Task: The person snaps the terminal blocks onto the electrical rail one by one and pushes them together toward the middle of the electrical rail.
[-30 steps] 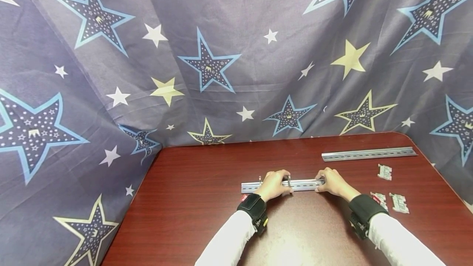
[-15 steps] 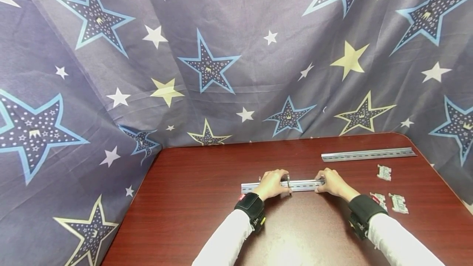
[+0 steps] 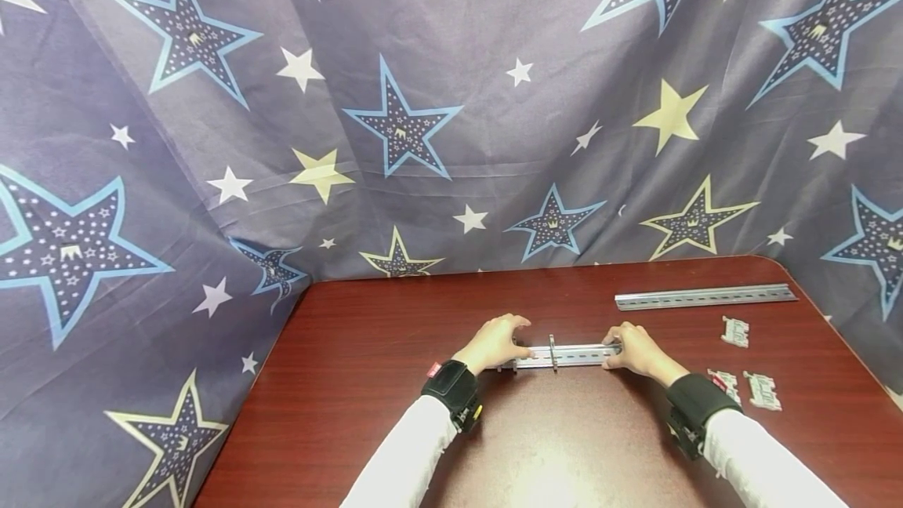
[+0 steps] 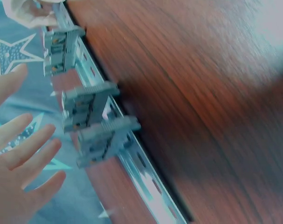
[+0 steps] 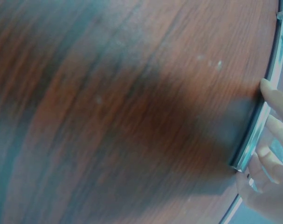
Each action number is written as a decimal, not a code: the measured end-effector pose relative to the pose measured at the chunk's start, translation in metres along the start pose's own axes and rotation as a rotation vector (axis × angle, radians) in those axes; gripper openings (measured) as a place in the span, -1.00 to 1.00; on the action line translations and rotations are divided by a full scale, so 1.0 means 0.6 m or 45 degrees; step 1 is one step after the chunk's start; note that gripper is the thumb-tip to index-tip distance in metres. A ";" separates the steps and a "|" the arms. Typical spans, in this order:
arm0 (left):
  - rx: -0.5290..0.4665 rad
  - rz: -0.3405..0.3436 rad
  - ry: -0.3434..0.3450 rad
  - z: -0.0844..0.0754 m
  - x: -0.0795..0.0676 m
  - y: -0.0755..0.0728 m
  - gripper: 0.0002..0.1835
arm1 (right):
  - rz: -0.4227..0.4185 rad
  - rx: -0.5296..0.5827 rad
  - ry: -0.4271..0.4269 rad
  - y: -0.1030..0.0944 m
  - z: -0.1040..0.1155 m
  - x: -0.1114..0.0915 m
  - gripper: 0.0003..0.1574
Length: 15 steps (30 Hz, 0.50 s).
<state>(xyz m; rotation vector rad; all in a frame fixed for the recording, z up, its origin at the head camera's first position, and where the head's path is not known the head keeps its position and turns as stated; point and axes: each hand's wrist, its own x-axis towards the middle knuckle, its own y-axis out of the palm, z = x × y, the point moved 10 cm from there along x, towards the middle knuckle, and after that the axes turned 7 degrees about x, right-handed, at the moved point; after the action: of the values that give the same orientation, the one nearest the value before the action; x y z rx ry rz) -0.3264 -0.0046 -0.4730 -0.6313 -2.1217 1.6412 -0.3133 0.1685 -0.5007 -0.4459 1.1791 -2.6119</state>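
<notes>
A slotted metal DIN rail (image 3: 582,354) lies across the table in front of me. My right hand (image 3: 637,350) grips its right end, thumb on the near edge and fingers on the far side, as the right wrist view shows. Three grey terminal blocks stand across the rail: one terminal block (image 4: 62,51) sits apart toward the right hand, while a second block (image 4: 87,106) and a third block (image 4: 106,141) stand close together. My left hand (image 3: 494,342) hovers over the rail's left part with fingers spread (image 4: 29,158), holding nothing and hiding part of the rail in the head view.
Another DIN rail (image 3: 705,297) lies at the back right of the red-brown table (image 3: 381,382). Three loose pale terminal blocks lie at the right: one block (image 3: 735,332) below that rail, another block (image 3: 763,391) nearer, and a red-marked one (image 3: 724,384) beside my right wrist.
My left hand has let go of the terminal block around the rail's middle and moved left, its fingers opening. The right hand keeps its grip on the rail's end.
</notes>
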 end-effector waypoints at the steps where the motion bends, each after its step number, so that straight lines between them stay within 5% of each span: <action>1: -0.007 0.007 -0.001 0.003 -0.002 0.000 -0.43 | 0.000 -0.007 -0.010 0.000 0.001 0.000 -0.62; 15: 0.014 0.026 -0.015 0.025 -0.018 0.009 -0.43 | -0.011 0.000 -0.031 -0.002 0.004 -0.001 -0.63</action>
<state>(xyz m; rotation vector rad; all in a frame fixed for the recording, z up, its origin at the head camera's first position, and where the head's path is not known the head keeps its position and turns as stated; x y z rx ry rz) -0.3254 -0.0216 -0.4822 -0.6432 -2.1202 1.6701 -0.3117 0.1680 -0.4981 -0.4823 1.1720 -2.6065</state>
